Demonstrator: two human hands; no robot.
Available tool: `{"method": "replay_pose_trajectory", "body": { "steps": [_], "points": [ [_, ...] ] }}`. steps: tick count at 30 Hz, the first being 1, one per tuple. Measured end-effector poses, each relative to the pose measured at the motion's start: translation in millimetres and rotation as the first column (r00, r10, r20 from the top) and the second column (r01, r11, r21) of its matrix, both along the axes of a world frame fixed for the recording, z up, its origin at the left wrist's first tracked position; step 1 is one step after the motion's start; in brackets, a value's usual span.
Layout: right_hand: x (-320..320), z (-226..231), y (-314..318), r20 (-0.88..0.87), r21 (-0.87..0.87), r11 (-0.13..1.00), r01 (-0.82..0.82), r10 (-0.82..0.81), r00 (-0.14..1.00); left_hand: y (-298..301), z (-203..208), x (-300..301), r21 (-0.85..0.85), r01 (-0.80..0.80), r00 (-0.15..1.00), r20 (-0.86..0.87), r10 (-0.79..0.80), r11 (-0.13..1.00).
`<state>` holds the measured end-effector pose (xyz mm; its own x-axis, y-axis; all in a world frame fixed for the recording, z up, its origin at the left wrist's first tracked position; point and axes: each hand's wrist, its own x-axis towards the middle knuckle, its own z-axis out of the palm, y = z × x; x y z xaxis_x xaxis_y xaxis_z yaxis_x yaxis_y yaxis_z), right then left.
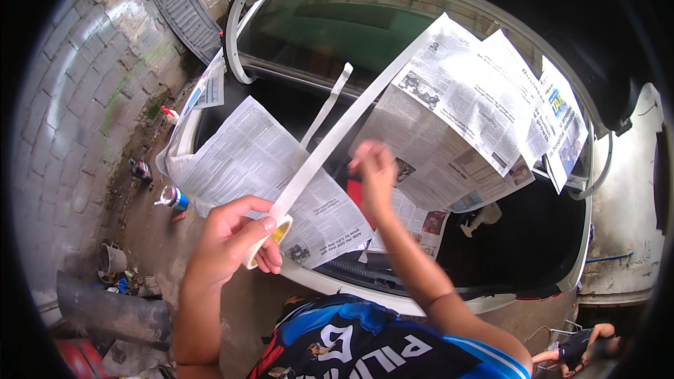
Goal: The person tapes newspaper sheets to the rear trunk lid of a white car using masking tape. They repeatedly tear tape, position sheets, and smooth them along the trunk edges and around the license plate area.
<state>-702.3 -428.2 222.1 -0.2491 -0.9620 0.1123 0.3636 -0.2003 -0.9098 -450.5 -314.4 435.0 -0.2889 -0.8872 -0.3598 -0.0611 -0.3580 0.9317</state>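
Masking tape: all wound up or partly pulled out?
Partly pulled out. A long strip stretches from the masking tape roll in the left hand up to the newspaper sheet.

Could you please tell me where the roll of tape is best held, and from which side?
I would grip the roll of tape by its ring, coming from the lower left, as the left hand does. The ring has an open middle, offering an inner edge to hold, and the pulled-out strip runs toward the upper right, so that side is probably better left free.
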Motion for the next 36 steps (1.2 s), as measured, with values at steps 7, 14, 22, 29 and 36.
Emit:
{"method": "replay_pose_trajectory", "body": {
  "steps": [7,14,22,29,36],
  "points": [
    [3,-142,-52,0.872,0.348,0.923,-0.166,-0.253,0.419,8,9,-2,-0.114,-0.003,1.0,-0.02,0.0,0.993],
    [41,-114,10,0.749,0.279,0.93,-0.24,-0.055,0.66,8,1,-10,-0.091,0.0,1.0,0.006,0.0,0.996],
    [69,-32,98,0.79,0.324,0.9,-0.291,-0.087,0.607,3,-33,-8,-0.07,-0.027,0.998,0.056,0.031,0.997],
    [74,-2,104,0.792,0.29,0.895,-0.339,-0.025,0.61,-11,-84,-14,-0.051,-0.074,0.994,0.071,0.078,0.996],
    [72,6,108,0.719,0.201,0.895,-0.397,0.14,0.681,-21,-125,-19,-0.033,-0.087,0.992,0.088,0.09,0.996]
  ]
}}
